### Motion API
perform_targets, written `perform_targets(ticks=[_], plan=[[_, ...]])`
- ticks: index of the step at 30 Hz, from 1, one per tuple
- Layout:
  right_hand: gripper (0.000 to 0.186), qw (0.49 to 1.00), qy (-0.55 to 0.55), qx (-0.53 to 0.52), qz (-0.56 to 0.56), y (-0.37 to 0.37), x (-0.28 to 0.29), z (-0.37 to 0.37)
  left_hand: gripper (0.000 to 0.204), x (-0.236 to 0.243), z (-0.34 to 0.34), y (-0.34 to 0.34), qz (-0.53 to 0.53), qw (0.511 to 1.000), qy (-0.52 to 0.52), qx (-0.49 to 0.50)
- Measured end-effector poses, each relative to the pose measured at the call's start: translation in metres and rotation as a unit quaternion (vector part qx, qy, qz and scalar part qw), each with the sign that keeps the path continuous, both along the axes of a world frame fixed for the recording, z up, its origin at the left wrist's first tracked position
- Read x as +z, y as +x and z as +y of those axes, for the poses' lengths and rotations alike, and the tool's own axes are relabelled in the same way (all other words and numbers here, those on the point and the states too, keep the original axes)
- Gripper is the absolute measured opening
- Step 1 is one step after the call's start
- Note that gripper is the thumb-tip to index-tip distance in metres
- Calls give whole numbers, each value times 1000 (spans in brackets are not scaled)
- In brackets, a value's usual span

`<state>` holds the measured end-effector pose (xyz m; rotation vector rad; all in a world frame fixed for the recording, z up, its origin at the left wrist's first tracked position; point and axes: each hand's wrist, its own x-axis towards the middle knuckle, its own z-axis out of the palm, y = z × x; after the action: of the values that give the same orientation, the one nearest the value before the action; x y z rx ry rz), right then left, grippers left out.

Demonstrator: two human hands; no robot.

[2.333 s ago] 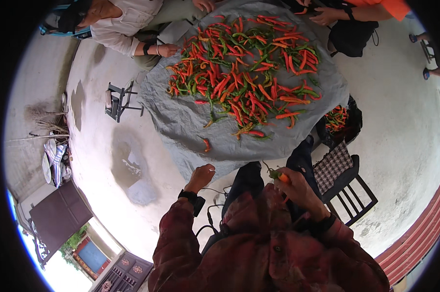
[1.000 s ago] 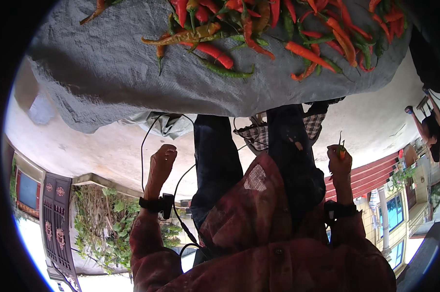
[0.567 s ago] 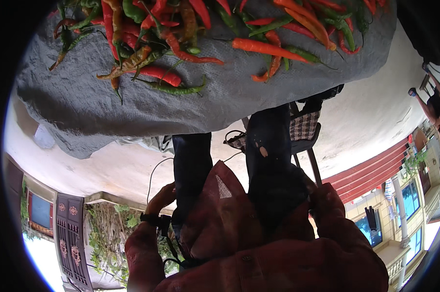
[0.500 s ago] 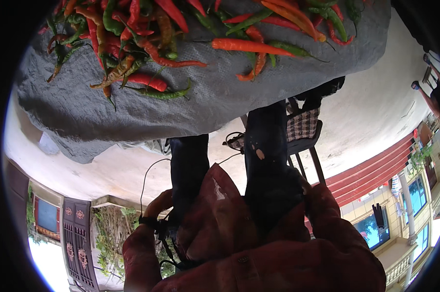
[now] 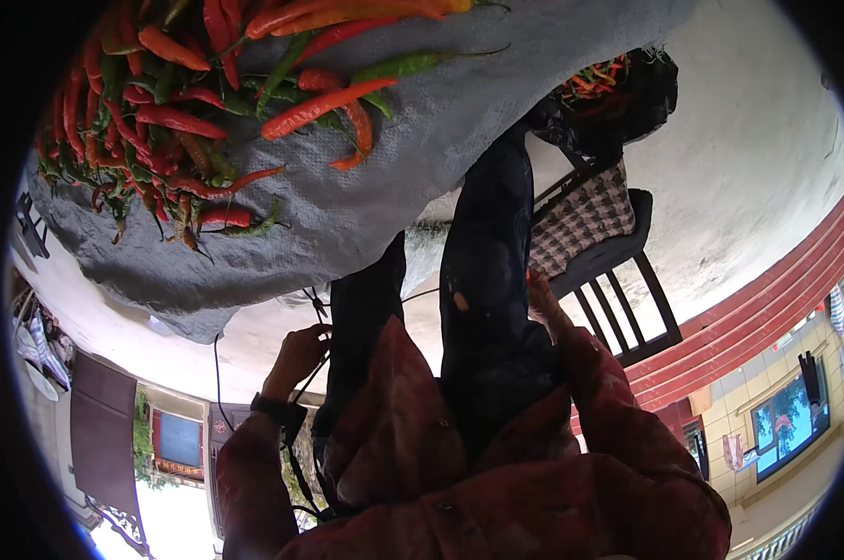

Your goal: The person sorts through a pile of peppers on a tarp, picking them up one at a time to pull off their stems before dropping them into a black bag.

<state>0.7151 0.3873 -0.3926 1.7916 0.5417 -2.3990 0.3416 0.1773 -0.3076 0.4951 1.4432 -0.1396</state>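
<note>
Red, orange and green chili peppers point(image 5: 174, 119) lie piled on a grey sheet point(image 5: 366, 215) in the head view's upper left. My left hand point(image 5: 296, 353) is beside my left leg, below the sheet's edge, its fingers curled beside a dark cable point(image 5: 218, 369); what they hold is unclear. My right hand point(image 5: 548, 308) is low beside my right leg, partly hidden by it, its fingers closed around something small and orange, too hidden to name.
A black bag point(image 5: 646, 107) of more peppers sits beyond my right leg, near a chair point(image 5: 655, 303) with a checked cushion point(image 5: 580, 224). Red curved bands point(image 5: 767, 308) run along the right. Dark gates point(image 5: 104, 429) and clutter point(image 5: 44, 345) are at the left.
My view has swung, bringing the pepper bag and chair further into sight. Both hands have gone down beside my legs; the right, earlier holding a pepper in plain sight, is now partly hidden.
</note>
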Motion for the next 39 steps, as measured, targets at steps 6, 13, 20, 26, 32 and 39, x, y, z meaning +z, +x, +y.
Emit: perform_targets(ticks=[6,13,20,26,32,39], plan=[[16,981,-102,-6,-165,-54,15,-12,17,-56,-45,36,-133,985,24,111],[18,956,-39,140,-255,-28,43,71,15,-110,-82,47,-109,920,120,356],[29,927,319,144,-132,-202,95,213,15,-133,-71,87,-110,900,155,393],[23,813,306,445,216,-357,93,179,15,-90,-88,175,-147,879,111,440],[21,814,165,500,247,-354,78,160,15,-32,-99,238,-182,870,57,454],[20,891,104,413,159,-320,88,197,16,9,-91,267,-218,877,22,428]])
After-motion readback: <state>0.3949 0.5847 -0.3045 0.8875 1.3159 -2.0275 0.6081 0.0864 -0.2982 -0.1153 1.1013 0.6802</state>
